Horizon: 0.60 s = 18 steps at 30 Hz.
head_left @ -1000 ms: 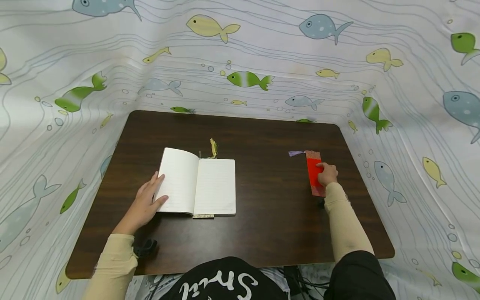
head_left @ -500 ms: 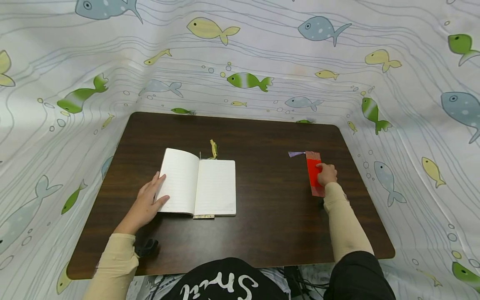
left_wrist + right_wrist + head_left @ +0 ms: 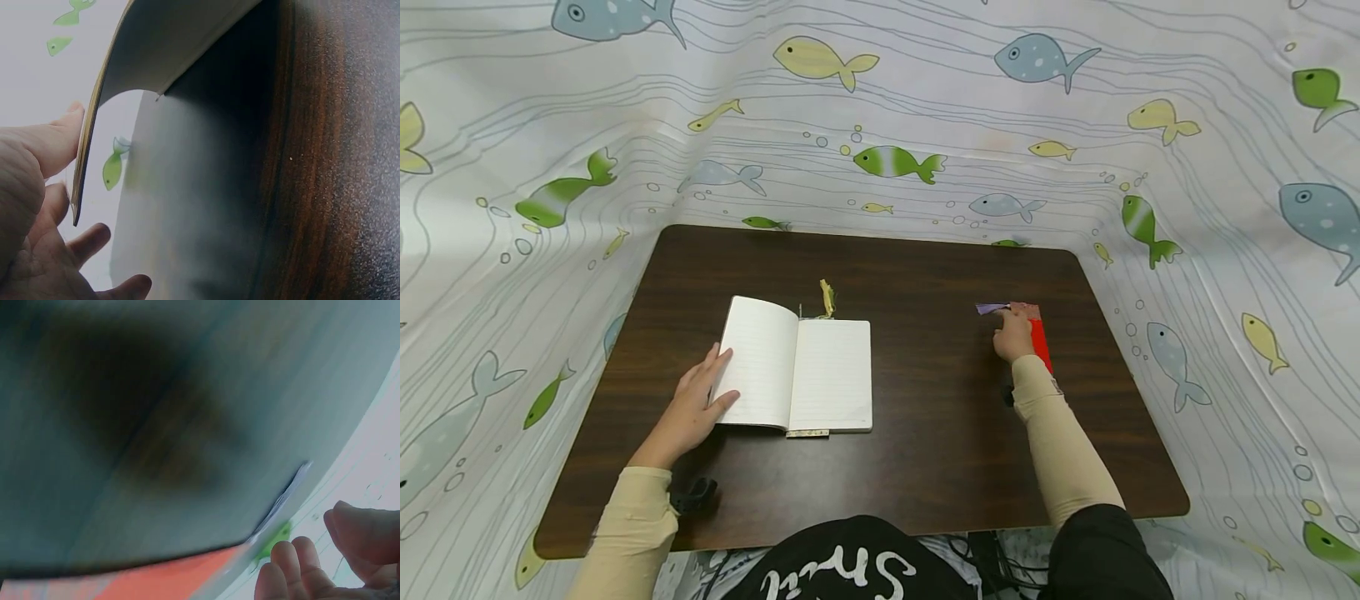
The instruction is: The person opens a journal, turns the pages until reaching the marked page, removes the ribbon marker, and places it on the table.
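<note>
An open notebook [image 3: 831,375] with lined pages lies left of centre on the dark wooden table [image 3: 925,467]. My left hand [image 3: 696,404] pinches its left side, the thumb on the page; the left wrist view shows the cover [image 3: 94,119] lifted clear of the table. At the right lies a red bookmark [image 3: 1039,340] with a purple tassel [image 3: 990,308]. My right hand [image 3: 1015,335] hovers over the bookmark's upper left, fingers by the tassel, and hides part of it. In the right wrist view, the thumb and fingers [image 3: 284,559] are parted with nothing between them.
A yellow-green tassel [image 3: 827,297] sticks out above the notebook's spine, and a patterned strip [image 3: 807,433] shows below it. A fish-printed cloth [image 3: 925,100] surrounds the table. Black cables [image 3: 1000,562] hang past the front edge.
My right hand has moved left and a little away from me, from the middle of the red bookmark to its tassel end. My left hand and the notebook have stayed put.
</note>
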Each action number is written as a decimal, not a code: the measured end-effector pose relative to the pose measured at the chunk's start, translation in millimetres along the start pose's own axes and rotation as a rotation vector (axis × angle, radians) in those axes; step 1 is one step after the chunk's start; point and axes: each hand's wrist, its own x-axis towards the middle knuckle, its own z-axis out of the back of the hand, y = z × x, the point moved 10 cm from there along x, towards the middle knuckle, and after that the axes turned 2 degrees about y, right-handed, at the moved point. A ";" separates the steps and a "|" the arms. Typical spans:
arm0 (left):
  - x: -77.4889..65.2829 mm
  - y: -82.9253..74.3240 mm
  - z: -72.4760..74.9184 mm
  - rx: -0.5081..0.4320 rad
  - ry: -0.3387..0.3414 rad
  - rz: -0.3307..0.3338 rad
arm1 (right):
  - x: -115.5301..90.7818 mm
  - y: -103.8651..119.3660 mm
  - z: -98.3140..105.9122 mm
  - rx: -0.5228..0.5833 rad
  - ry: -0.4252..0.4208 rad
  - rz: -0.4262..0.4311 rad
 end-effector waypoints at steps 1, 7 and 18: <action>-0.1 0.2 0.1 -0.001 -0.001 0.000 | -0.5 4.3 -3.7 0.018 0.010 0.000; -0.5 1.2 0.7 -0.002 -0.006 -0.003 | -3.6 30.7 -16.7 0.040 0.045 0.042; -0.6 2.7 0.0 -0.003 -0.005 -0.005 | -13.0 90.1 -41.7 0.044 0.062 0.206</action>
